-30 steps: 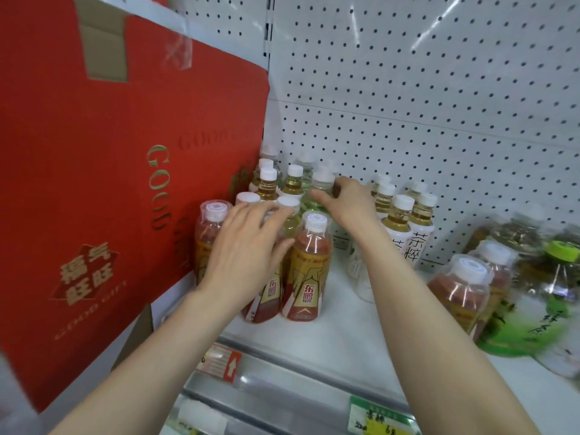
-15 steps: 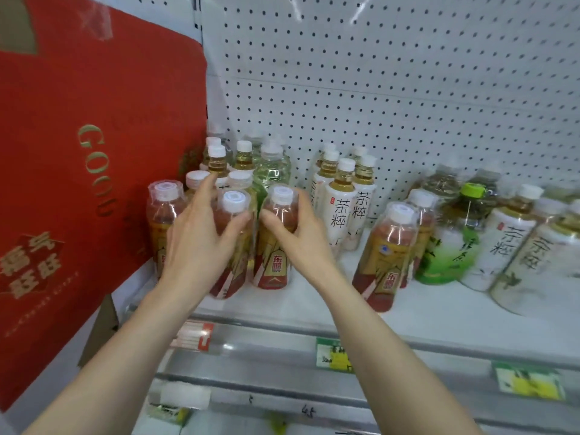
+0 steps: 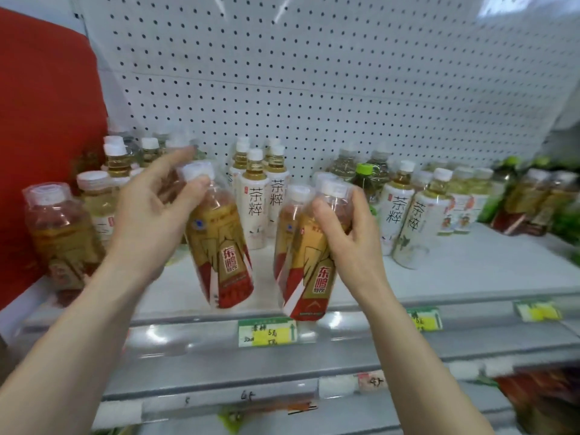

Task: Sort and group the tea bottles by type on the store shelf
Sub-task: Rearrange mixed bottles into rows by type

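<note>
while both lean tilted at the shelf front, the left hand holds a red bottle by its neck, fingers loosely curled, just left of the white bottles; the right hand grips a second red bottle just right of them

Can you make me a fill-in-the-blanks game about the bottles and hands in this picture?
The left hand grips a red-and-gold tea bottle near its ____ cap.
Behind the right hand, gripping a second such bottle, a clear bottle has a bright ____ cap.
The pegboard behind the shelf is full of small ____.
The big box on the left is ____.
Missing words: white, green, holes, red.
</note>
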### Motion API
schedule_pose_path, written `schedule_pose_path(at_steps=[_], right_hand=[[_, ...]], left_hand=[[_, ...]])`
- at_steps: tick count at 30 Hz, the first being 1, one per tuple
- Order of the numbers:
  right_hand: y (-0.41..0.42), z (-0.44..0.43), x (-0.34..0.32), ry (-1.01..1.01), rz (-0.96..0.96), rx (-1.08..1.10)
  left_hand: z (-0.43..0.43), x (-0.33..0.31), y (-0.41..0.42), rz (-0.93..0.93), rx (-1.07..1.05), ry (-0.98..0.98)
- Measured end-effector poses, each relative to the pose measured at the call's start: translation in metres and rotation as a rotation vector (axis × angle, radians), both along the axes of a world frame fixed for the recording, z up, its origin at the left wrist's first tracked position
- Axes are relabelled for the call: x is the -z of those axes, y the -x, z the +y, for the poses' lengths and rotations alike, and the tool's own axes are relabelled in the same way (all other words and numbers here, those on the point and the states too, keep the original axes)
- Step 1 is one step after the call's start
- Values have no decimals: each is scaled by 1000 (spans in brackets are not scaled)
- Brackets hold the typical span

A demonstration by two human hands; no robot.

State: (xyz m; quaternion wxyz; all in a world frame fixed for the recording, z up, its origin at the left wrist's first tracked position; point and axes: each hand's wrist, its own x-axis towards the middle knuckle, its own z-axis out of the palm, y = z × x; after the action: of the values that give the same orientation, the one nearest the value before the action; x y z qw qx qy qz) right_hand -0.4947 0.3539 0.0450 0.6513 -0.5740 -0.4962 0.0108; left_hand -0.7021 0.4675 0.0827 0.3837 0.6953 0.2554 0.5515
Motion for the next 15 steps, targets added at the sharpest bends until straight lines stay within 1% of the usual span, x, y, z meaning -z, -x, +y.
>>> schedule_pose_path(at_steps=[4,9,15], right_hand=[[-47,-28,5,13,6,27],[-117,-66,9,79,-25,12],[-193,-97,4,100,-39,-15]], left_hand=[[-39,-3,-46,-26,131,48],[-72,4,-120,12,84,26],[-101,14,-209,-17,89,53]])
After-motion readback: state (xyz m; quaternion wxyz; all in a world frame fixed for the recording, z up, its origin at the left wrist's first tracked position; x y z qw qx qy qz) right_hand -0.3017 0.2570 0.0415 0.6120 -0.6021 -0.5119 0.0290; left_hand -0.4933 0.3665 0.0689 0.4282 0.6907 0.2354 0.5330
